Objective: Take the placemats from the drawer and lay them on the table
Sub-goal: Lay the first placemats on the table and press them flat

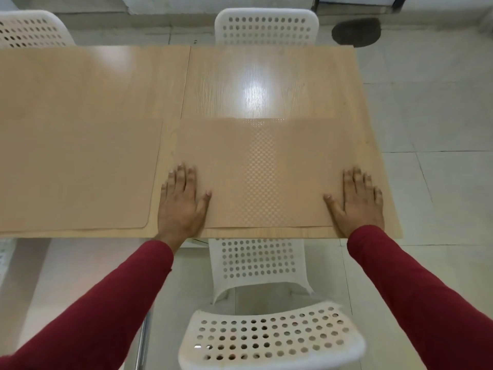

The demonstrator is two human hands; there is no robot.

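Observation:
Two tan placemats lie flat on the light wooden table. One placemat rests at the near left. The other placemat, with a fine checked weave, sits at the near right in front of me. My left hand lies palm down on that mat's left edge, fingers spread. My right hand presses flat on its right edge, fingers spread too. Neither hand grips anything. Both arms wear dark red sleeves.
A white perforated chair stands pushed under the near table edge between my arms. Two more white chairs stand at the far side. Pale tiled floor lies to the right, with a dark round object on it.

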